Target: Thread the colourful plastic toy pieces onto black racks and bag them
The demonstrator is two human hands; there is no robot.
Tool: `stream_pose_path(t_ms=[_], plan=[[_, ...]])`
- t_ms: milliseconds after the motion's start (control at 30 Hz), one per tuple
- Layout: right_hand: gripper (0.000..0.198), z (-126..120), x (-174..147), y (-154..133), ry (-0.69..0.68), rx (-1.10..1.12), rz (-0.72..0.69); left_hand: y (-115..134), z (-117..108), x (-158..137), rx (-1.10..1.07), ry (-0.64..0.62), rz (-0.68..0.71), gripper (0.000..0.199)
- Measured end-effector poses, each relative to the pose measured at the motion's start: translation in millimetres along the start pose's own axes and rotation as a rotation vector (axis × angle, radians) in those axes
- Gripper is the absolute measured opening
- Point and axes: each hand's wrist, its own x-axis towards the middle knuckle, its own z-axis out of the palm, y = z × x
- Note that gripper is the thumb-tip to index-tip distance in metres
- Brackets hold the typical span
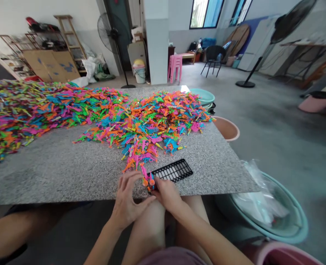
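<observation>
Head view: left hand (128, 197) spread wide, unladen, beside plastic pieces (151, 182); right hand (167, 193) curled, hold unclear; bumped black tray (176, 170) could knock pieces off surface (69, 165).

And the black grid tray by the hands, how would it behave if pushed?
The black grid tray looks light for its size, being mostly openings. Its straight edges suggest fairly stiff material. Seemingly flat on the speckled tabletop, it would probably slide rather than tip.
</observation>
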Motion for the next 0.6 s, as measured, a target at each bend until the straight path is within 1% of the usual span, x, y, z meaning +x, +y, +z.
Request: stream_pose_path(t_ms=[33,100,167,200,267,300,333,367,400,467,533,600], plan=[[0.023,4,-3,-2,0.012,0.001,-0.02,4,2,5,0.014,0.008,0.066,0.046],[0.024,9,-7,-3,0.025,0.031,-0.073,7,9,12,0.015,0.02,0.164,0.03],[0.022,5,-5,5,0.008,0.102,-0.147,4,17,15,0.013,0.045,0.195,0.017],[0.021,-3,-1,13,0.017,0.134,-0.172,2,19,15,0.013,0.045,0.199,0.015],[0.022,-30,16,38,0.12,0.141,-0.151,-3,20,11,0.023,0.027,0.207,0.019],[0.023,-46,29,53,0.244,0.072,-0.076,-5,20,9,0.041,0.022,0.208,0.021],[0.028,-62,43,68,0.36,-0.027,0.015,-6,19,6,0.065,0.027,0.202,0.022],[0.035,-77,58,82,0.429,-0.145,0.083,-7,19,4,0.088,0.037,0.195,0.024],[0.039,-90,73,94,0.43,-0.26,0.101,-7,18,2,0.101,0.047,0.188,0.025],[0.041,-106,97,113,0.341,-0.449,0.029,-7,19,0,0.082,0.061,0.155,0.029],[0.037,-110,111,124,0.232,-0.553,-0.081,-7,20,1,0.027,0.061,0.124,0.031],[0.033,-108,113,135,0.211,-0.558,-0.168,-8,21,1,-0.002,0.043,0.126,0.03]])
